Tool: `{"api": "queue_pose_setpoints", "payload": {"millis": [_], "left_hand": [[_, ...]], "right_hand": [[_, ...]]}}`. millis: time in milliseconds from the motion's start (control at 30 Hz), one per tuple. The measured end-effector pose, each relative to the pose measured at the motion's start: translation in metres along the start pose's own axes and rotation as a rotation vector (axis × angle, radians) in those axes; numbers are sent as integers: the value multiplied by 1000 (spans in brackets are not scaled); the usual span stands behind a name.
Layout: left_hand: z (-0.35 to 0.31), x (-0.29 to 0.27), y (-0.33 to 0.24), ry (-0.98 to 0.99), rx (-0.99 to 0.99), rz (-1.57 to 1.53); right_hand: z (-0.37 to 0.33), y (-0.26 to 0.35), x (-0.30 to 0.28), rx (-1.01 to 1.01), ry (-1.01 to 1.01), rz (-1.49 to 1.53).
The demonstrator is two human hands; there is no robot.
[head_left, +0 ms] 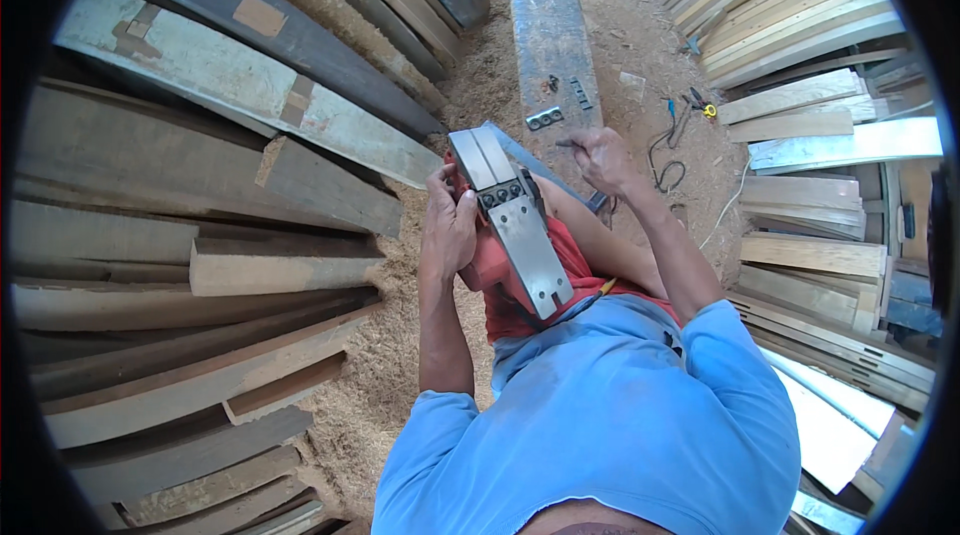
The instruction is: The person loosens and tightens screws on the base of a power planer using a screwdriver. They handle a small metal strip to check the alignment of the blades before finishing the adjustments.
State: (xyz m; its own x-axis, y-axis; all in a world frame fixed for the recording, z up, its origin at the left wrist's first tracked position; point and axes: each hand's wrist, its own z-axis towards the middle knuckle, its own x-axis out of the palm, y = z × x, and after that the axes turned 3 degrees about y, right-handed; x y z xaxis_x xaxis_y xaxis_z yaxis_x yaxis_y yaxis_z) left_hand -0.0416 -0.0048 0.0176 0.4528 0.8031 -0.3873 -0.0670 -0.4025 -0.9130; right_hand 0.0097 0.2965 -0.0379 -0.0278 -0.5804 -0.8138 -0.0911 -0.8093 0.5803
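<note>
An electric hand planer (535, 260) rests upside down on my lap, its flat metal sole facing up. My left hand (450, 220) grips its red body from the left side, thumb near the edge of the sole. Across the planer's middle, several dark bolts (502, 194) show in the cutter slot. My right hand (602, 163) is closed at the right, apart from the planer and above the near end of a long board. A short dark piece (564, 143) sticks out from its fingers, too small to name. Nearby on the board lie a small metal block with round holes (545, 118) and a dark slim strip (580, 93).
The long worn board (550, 15) runs away from me over a floor of sawdust. To its right lie yellow-handled pliers (709, 110) and a dark cable (655, 155). Stacked planks (290, 268) line the left side, and more lumber (800, 255) stands on the right.
</note>
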Motion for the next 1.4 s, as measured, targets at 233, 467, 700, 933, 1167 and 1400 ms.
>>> {"api": "queue_pose_setpoints", "payload": {"millis": [233, 467, 700, 933, 1167, 1400], "left_hand": [[2, 1, -1, 39, -28, -38], [4, 3, -10, 86, -79, -84], [0, -3, 8, 34, -52, 10], [-1, -3, 14, 65, -30, -94], [-2, -4, 29, 30, 66, -49], [-1, 1, 19, 27, 68, -23]], "right_hand": [[-9, -88, 75, 167, -1, -273], [-43, -138, 74, 399, -147, -258], [-50, -85, 22, 262, 303, 162], [-64, -48, -29, 96, 7, 120], [-105, -9, -92, -55, -58, 1280], [-150, 90, -118, -365, -117, 1540]]}}
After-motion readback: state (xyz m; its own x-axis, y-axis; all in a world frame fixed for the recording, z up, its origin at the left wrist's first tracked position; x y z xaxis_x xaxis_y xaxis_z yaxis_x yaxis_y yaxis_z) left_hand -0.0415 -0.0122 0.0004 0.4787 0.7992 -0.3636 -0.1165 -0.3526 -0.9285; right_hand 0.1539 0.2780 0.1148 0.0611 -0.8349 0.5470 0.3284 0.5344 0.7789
